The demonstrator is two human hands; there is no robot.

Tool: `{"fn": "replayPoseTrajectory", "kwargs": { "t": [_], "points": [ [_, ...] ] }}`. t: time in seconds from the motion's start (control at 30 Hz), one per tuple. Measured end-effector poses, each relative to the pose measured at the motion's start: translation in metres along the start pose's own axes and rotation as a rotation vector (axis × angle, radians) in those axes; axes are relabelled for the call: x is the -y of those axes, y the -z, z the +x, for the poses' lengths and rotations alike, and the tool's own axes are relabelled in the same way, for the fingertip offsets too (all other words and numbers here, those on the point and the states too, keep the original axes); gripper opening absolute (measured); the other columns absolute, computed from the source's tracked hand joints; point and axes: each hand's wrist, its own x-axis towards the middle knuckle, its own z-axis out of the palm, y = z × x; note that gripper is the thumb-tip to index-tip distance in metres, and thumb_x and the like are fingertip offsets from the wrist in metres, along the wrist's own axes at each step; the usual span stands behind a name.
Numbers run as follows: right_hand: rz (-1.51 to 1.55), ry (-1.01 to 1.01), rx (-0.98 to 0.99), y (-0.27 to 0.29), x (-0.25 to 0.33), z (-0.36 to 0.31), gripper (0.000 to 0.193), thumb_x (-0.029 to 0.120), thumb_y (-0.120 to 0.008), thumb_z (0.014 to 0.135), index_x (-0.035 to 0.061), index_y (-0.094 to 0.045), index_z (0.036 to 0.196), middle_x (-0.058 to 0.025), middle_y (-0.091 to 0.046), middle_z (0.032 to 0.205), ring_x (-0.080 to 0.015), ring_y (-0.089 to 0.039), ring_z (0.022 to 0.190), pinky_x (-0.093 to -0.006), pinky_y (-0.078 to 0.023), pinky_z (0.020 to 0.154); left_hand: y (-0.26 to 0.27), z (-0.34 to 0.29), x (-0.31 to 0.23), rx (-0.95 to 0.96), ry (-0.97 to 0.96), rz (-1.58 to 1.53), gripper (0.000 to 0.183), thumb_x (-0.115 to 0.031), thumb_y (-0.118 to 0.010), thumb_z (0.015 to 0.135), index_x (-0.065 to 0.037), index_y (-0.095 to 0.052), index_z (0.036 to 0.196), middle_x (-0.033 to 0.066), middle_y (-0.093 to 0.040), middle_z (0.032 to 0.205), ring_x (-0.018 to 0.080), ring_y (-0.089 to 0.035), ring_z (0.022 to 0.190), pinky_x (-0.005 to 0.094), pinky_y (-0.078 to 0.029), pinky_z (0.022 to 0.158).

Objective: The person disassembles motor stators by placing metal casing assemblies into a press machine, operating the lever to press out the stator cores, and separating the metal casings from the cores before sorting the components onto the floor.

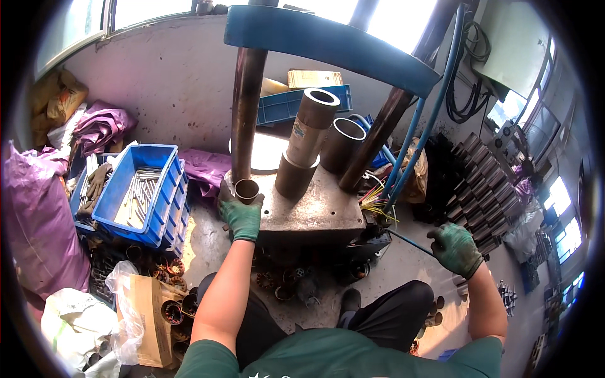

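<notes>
My left hand (240, 217), in a green work glove, is closed around a short metal tube (246, 189) standing upright at the left front of the press's steel bed (312, 217). The tube's open end faces up. Out to the right, my green-gloved right hand (456, 250) has its fingers curled at the end of a thin blue rod (410, 242) that runs from the press. A tall, thick-walled steel cylinder (307, 129) rises from a wider collar (296, 176) at the middle of the bed. Behind it to the right stands a wide dark tube (342, 146).
Two steel columns carry a blue crossbeam (328, 39) over the bed. Stacked blue crates (165, 195) hold metal rods on the left, beside purple sacks (43, 220). Several tubes are piled at right (482, 195). Loose wires (376, 200) hang by the bed; a cardboard box (149, 318) sits low left.
</notes>
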Motion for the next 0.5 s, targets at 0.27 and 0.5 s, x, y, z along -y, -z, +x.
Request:
{"fn": "replayPoseTrajectory", "kwargs": {
  "t": [0.27,0.5],
  "points": [
    [0.229,-0.041,0.351,-0.033,-0.054,-0.053,0.042,0.033,-0.068,0.086,0.0057,-0.075,0.117,-0.0162,-0.074,0.119,-0.0366,-0.07,0.109,-0.0441,-0.055,0.098,-0.002,-0.019,0.007,0.206,-0.182,-0.222,0.078,-0.017,-0.098,0.061,-0.005,-0.061,0.129,0.0144,-0.069,0.118,0.0302,-0.067,0.114,0.0423,-0.054,0.1],
    [0.288,-0.088,0.384,-0.031,-0.046,-0.052,0.07,0.058,-0.061,0.095,0.0044,-0.062,0.14,-0.0216,-0.074,0.121,-0.0408,-0.07,0.111,-0.0469,-0.054,0.098,0.015,-0.014,-0.151,0.179,-0.707,-0.634,0.082,-0.011,-0.096,0.066,-0.004,-0.053,0.135,0.0104,-0.064,0.123,0.0237,-0.066,0.115,0.0377,-0.055,0.101]
  ]
}}
